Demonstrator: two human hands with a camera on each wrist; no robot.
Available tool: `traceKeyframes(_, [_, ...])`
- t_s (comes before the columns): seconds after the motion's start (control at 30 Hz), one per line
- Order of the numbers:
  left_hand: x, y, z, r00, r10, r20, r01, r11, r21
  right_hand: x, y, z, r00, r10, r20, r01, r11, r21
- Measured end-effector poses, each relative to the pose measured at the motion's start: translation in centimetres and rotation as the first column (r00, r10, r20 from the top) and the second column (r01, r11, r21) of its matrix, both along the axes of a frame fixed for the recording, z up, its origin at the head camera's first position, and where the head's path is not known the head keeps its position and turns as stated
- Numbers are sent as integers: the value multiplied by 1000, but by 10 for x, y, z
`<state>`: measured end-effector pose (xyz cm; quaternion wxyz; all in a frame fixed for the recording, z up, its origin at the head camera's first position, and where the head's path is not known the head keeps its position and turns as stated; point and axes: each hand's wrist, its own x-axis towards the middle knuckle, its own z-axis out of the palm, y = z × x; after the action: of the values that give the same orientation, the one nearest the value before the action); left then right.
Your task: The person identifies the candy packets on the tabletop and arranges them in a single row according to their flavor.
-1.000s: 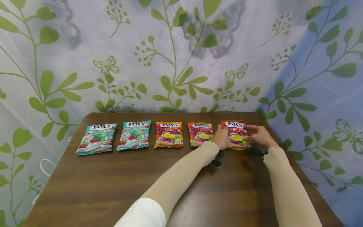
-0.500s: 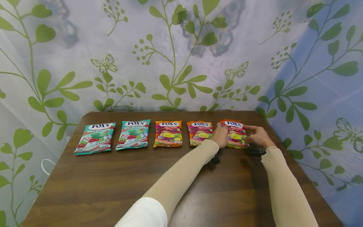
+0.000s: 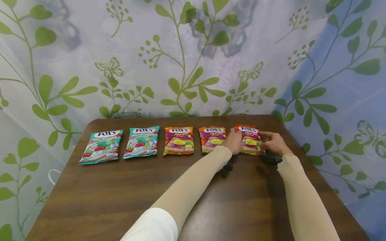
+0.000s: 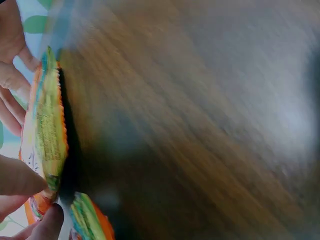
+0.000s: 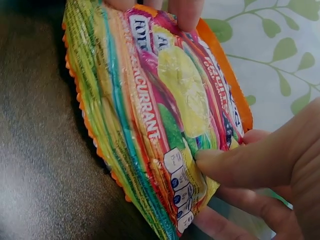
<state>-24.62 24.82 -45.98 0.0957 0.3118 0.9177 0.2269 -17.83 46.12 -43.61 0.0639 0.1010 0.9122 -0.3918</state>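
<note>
At the right end of a row lies an orange Fox's Fruits candy bag point(image 3: 250, 139), with a hand on each side. My left hand point(image 3: 234, 140) pinches its left edge between thumb and fingers; the left wrist view shows the pinch at a lower corner. On the opposite side my right hand point(image 3: 274, 143) grips the edge, thumb point(image 5: 235, 160) on the printed front and fingers beneath. Seen from the right wrist, the bag point(image 5: 150, 110) is tilted, its lower seam close over the wood. A second Fruits bag point(image 3: 212, 139) lies just left of my left hand, partly covered by it.
Farther left along the brown table point(image 3: 120, 201) lie another Fruits bag point(image 3: 179, 140) and two teal Mint Blossom bags, one nearer the middle point(image 3: 141, 142) and one at the far left point(image 3: 102, 146). A leaf-patterned curtain point(image 3: 169, 60) hangs behind the table's back edge.
Both hands keep hold of the rightmost Fruits bag, which has shifted very slightly toward the back edge. The head view has moved a little; the other bags stay in place.
</note>
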Motion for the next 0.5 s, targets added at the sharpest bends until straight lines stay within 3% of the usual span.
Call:
traceKeyframes(0.17, [-4, -6, 0, 1000, -21, -16, 21, 1000, 17, -3, 1, -1, 1000, -3, 14, 3, 1000, -14])
traceKeyframes(0.33, [-7, -8, 1, 995, -57, -77, 58, 998, 10, -6, 3, -3, 1000, -14, -25, 15, 1000, 21])
traceKeyframes(0.5, [-3, -13, 9, 990, -87, -109, 95, 993, 72, -4, 3, 0, 996, -60, -68, 64, 996, 67])
